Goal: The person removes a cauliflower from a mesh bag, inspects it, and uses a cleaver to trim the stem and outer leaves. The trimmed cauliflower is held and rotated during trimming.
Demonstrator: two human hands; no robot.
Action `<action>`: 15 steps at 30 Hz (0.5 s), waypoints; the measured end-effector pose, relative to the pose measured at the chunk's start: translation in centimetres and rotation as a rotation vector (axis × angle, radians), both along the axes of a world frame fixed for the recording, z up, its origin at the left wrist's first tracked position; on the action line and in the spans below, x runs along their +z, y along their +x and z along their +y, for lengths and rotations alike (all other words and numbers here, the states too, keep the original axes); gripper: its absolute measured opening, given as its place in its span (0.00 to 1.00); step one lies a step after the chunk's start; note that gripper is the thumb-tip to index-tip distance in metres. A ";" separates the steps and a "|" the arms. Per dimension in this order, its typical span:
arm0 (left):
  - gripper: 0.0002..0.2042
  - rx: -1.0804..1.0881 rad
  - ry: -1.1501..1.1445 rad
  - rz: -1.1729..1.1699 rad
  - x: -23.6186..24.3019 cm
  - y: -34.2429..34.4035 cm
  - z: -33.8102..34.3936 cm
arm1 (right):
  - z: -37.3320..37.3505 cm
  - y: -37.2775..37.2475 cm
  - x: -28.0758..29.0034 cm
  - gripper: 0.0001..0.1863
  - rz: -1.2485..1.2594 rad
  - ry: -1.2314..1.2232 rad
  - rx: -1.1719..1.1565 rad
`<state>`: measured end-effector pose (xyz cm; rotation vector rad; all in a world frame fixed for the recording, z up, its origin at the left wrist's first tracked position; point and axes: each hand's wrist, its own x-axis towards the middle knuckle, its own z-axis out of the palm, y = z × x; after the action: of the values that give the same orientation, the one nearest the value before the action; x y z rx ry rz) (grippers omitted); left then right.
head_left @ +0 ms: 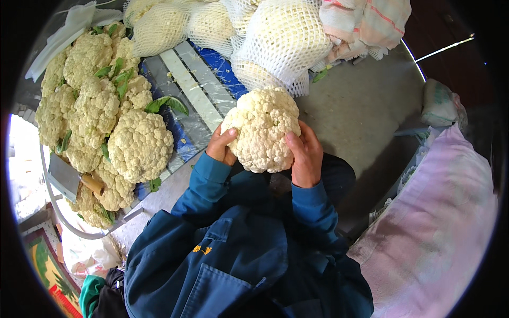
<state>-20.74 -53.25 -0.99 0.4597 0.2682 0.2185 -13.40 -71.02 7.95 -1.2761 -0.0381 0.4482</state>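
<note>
Between my two hands I hold one large white cauliflower (263, 127). My left hand (221, 143) grips its left side with the thumb on the curds. My right hand (305, 156) is closed round its lower right side, thumb on top. A pile of cauliflower heads (93, 114) with some green leaves lies to my left on a slatted surface (188, 74) with blue and grey parts. A broad cleaver (63, 176) with a wooden handle rests at the near left of the pile.
White mesh-wrapped cauliflowers (281, 37) are heaped at the back, beside folded pale cloth (366, 21). A long pink-white covered bundle (424, 217) lies on my right, a sack (440, 103) behind it. Grey floor (360, 106) shows between. Bags and coloured items (90, 249) are at lower left.
</note>
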 end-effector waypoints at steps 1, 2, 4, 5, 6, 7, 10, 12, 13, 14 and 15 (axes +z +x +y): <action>0.35 -0.003 0.003 0.007 0.0 -0.2 0.1 | 0.0 -0.1 -0.1 0.24 0.001 -0.006 0.002; 0.35 -0.005 0.005 0.015 -0.2 -0.5 0.0 | -0.2 -0.4 -0.1 0.24 0.001 -0.012 0.005; 0.35 -0.019 0.009 0.031 -0.4 -0.9 0.0 | -0.5 -1.0 -0.3 0.24 0.007 0.004 0.013; 0.34 -0.034 0.020 0.013 -0.4 -1.2 -0.2 | -0.7 -1.3 -0.5 0.24 0.016 0.009 0.002; 0.34 -0.037 0.023 0.030 -0.2 -1.4 -0.5 | -0.9 -1.6 -0.9 0.25 0.023 0.011 -0.013; 0.34 -0.042 0.026 0.047 -0.1 -1.5 -0.7 | -1.2 -1.8 -1.3 0.25 0.031 0.013 -0.030; 0.33 -0.076 0.022 0.052 0.6 -1.6 -1.4 | -2.2 -2.4 -2.5 0.27 -0.003 -0.008 -0.056; 0.31 -0.100 0.040 0.062 0.7 -1.7 -2.1 | -3.0 -2.7 -2.4 0.28 0.013 0.016 -0.076; 0.30 -0.111 0.047 0.059 0.6 -1.6 -2.5 | -3.5 -2.9 -2.4 0.28 0.008 0.026 -0.089; 0.30 -0.123 0.054 0.055 0.6 -1.5 -2.9 | -3.9 -3.1 -2.6 0.28 0.003 0.036 -0.102; 0.29 -0.136 0.063 0.050 0.8 -1.4 -3.3 | -4.4 -3.3 -2.8 0.28 -0.004 0.049 -0.117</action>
<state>-22.10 -56.53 -0.22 0.5443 0.2783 0.0825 -16.72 -75.44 5.17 -1.2241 0.0220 0.3424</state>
